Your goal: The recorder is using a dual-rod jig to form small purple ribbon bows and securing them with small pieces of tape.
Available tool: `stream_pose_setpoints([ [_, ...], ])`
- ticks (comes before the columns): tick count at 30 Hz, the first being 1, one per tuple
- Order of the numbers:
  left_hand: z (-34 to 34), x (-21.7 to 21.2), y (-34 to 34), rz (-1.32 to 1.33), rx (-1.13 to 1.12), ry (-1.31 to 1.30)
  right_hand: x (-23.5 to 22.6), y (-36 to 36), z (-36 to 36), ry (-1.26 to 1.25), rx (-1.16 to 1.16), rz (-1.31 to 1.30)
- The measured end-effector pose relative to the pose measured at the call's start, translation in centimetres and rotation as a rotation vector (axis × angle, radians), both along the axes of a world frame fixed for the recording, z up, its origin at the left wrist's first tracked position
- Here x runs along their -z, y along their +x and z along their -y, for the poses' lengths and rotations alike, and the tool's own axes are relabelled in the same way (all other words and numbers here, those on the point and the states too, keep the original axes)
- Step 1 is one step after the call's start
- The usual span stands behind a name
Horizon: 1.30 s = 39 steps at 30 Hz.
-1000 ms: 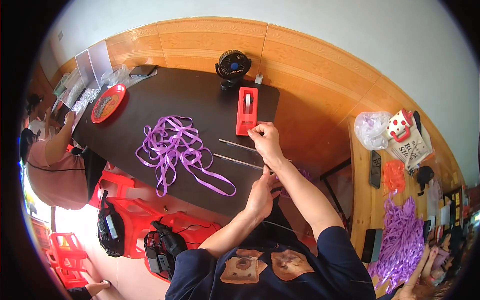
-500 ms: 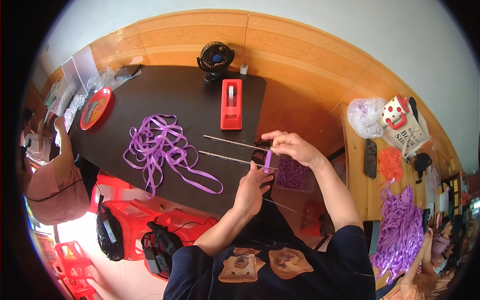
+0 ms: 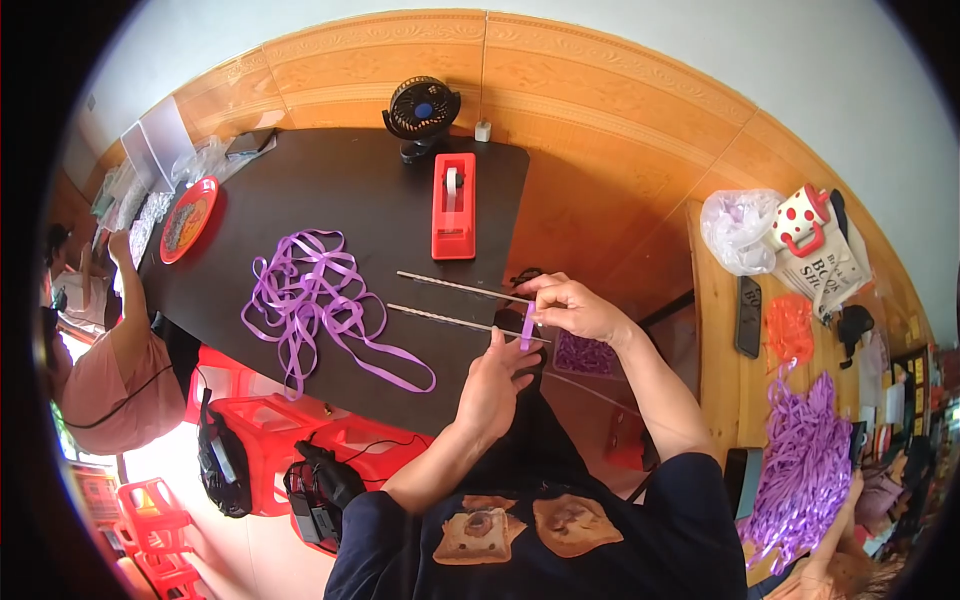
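1. The left hand (image 3: 497,378) is raised over the near edge of the dark counter (image 3: 330,190), fingers curled up to grip the lower end of a short purple ribbon strip (image 3: 527,326).
2. The right hand (image 3: 573,306) is just beyond it, thumb and forefinger pinching the upper end of the same strip, so the strip stands almost upright between the two hands.
3. Two thin metal rods (image 3: 455,303) lie side by side on the counter, running from the left toward the hands; their right ends reach the fingers, though whether a hand actually grips them cannot be told.
4. A loose tangle of purple ribbon (image 3: 312,296) lies on the counter to the left of the rods, with one long loop trailing toward the near edge.
5. A red tape dispenser (image 3: 453,205) stands farther back, beyond the rods, with a small black fan (image 3: 421,111) behind it at the far edge.
6. A red plate (image 3: 187,218) sits at the far left of the counter, near another person's arm (image 3: 128,310).
7. On the wooden shelf to the right are a clear plastic bag (image 3: 737,229), a white spotted mug with a red handle (image 3: 800,221) and a heap of purple ribbon pieces (image 3: 805,470).
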<state>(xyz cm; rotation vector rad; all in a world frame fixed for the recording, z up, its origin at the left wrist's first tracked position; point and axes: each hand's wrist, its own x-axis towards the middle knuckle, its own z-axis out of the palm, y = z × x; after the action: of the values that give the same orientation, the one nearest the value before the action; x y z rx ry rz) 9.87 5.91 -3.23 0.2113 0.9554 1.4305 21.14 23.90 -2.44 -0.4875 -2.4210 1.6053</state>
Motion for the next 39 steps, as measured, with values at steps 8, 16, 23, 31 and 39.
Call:
stream_pose_setpoints([
  [8,-0.1,-0.2,0.0,-0.007,-0.013,-0.003,-0.2,-0.1,-0.1,-0.026,-0.020,-0.026],
  [16,-0.1,-0.1,0.0,-0.012,-0.001,0.000,0.3,-0.4,0.2,0.073,0.024,-0.025],
  [23,0.0,-0.1,0.1,-0.003,-0.010,0.003,1.4,-1.3,1.7,0.154,0.228,-0.079],
  [31,0.1,-0.1,0.0,0.046,-0.039,0.002,-1.0,-2.2,5.2,0.648,0.590,0.208],
  [39,0.1,-0.1,0.0,0.053,-0.018,0.019,-0.3,-2.1,7.0,0.978,0.778,0.209],
])
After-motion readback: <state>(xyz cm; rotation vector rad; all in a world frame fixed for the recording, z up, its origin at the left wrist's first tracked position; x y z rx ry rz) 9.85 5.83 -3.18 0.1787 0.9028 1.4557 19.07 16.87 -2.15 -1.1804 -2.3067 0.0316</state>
